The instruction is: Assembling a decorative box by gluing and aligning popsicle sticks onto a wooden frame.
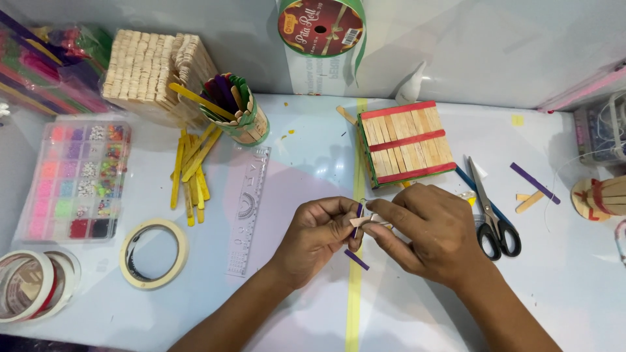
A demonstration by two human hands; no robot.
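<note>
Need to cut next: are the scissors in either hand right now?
No: the scissors lie on the table beside the right hand, while both hands pinch small craft sticks.

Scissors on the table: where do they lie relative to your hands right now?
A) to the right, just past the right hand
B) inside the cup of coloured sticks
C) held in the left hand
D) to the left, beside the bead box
A: the scissors lie flat on the table just right of the right hand, black handles toward the person; the left hand pinches a purple stick, not scissors.
</note>
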